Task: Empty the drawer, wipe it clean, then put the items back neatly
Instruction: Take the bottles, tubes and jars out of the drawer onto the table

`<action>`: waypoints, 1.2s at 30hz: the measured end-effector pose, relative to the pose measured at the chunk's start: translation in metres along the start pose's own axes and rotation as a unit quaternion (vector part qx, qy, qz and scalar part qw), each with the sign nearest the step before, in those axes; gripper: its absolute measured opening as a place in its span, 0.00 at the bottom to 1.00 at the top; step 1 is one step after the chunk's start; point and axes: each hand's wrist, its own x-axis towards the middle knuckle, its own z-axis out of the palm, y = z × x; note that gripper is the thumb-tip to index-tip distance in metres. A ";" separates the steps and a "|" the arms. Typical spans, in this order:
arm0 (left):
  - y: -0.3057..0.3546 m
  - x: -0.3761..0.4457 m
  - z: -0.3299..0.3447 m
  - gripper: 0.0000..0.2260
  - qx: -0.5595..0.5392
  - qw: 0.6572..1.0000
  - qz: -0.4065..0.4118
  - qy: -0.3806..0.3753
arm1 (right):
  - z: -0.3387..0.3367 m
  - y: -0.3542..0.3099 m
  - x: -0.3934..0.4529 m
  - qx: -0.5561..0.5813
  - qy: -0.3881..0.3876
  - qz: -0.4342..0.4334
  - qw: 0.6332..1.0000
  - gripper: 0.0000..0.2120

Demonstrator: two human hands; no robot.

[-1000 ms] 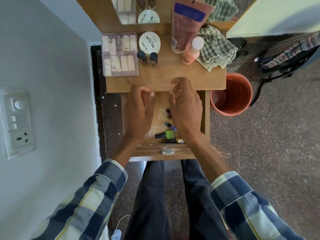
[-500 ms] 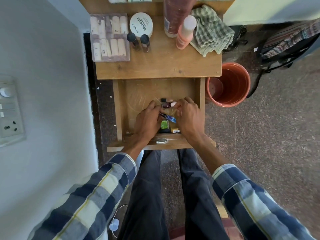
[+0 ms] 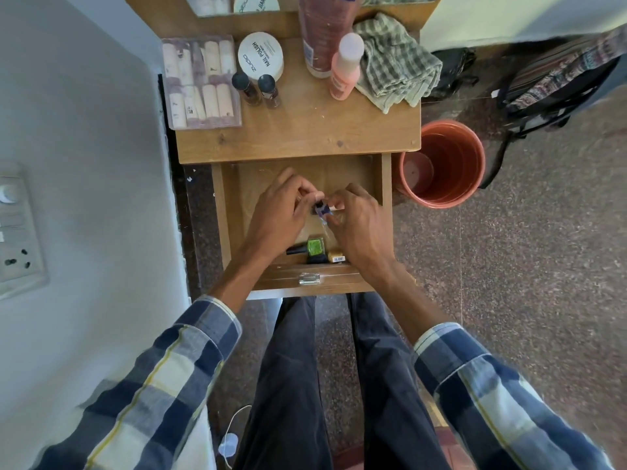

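The wooden drawer is pulled open under the small table. Both hands are inside it, above its middle. My left hand and my right hand meet around a small purple nail polish bottle, fingers pinched on it. Which hand bears its weight I cannot tell. Near the drawer's front lie a green nail polish bottle, a dark one and a small yellow item. A crumpled clear plastic bag lies under my right hand.
On the tabletop stand a clear box of pale tubes, a round white tub, two dark-capped bottles, a pink bottle, a large tube and a checked cloth. An orange bucket sits right of the drawer. A wall is on the left.
My hands dropped from the table edge into the drawer, closed on the small bottles near its front, and now hold the purple bottle lifted toward the drawer's middle.
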 end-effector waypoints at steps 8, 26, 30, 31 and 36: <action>0.009 0.001 0.010 0.12 -0.103 0.991 -0.015 0.079 | -0.018 -0.002 0.003 0.113 0.043 0.024 0.992 0.10; 0.012 -0.007 0.040 0.12 0.177 0.983 -0.031 -0.042 | -0.043 -0.004 -0.003 0.242 0.131 0.054 0.960 0.07; 0.011 -0.015 0.028 0.11 0.095 0.995 -0.012 0.011 | -0.054 -0.013 0.005 0.258 0.169 0.038 0.950 0.07; 0.012 -0.018 0.023 0.11 0.068 0.997 -0.009 0.029 | -0.057 -0.015 0.007 0.264 0.178 0.037 0.947 0.07; 0.021 -0.024 0.002 0.11 -0.015 0.992 0.011 0.124 | -0.063 -0.022 0.018 0.288 0.198 0.035 0.936 0.07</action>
